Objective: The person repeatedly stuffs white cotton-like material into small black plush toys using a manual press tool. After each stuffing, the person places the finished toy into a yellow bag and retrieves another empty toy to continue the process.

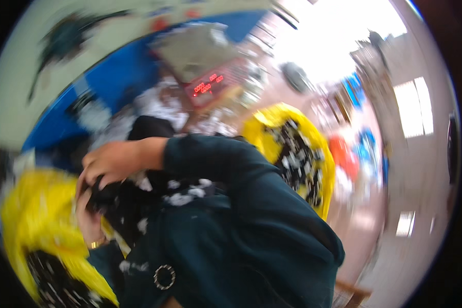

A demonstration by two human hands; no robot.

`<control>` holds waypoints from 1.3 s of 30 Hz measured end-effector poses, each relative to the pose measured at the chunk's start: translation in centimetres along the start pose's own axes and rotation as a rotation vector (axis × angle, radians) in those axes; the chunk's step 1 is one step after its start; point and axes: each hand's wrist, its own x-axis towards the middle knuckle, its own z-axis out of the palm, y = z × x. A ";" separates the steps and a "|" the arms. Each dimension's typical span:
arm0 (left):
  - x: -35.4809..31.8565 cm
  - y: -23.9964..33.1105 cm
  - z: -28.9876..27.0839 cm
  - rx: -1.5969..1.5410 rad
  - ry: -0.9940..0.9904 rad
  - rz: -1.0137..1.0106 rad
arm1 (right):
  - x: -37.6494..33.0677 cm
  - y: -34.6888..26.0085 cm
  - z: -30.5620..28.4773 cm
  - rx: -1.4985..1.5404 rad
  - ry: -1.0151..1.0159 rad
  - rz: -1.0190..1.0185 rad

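Note:
In front of my lap, my right hand (122, 160) reaches across to the left, its fingers curled down over a dark, soft-looking black piece (103, 197). My left hand (89, 214), with a gold-coloured band at its wrist, is close below and meets it at the same piece. Motion blur hides the exact kind of this piece and part of the left fingers. More black material (126, 208) lies beneath the hands. Small white bits (187, 194) are scattered over the black on my lap.
Yellow bags holding small black and white pieces stand at right (323, 154) and lower left (41, 205). Ahead, a scale with a red lit display (208, 84) sits amid white scraps by a blue surface (123, 66). A wooden stool corner (355, 291) shows lower right.

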 end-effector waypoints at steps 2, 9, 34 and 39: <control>1.7 -1.6 -2.1 0.082 -0.084 -0.015 | -0.7 0.2 -0.6 -0.085 -0.183 0.166; 7.1 -3.1 -1.8 0.196 -0.385 0.157 | -4.2 -0.8 -2.4 0.420 0.373 0.693; 10.4 3.6 9.1 0.161 0.005 0.115 | 5.4 3.2 -10.3 -0.550 0.444 0.655; 10.2 2.6 7.9 0.407 -0.016 0.362 | 5.7 2.0 -9.4 -0.584 0.543 0.444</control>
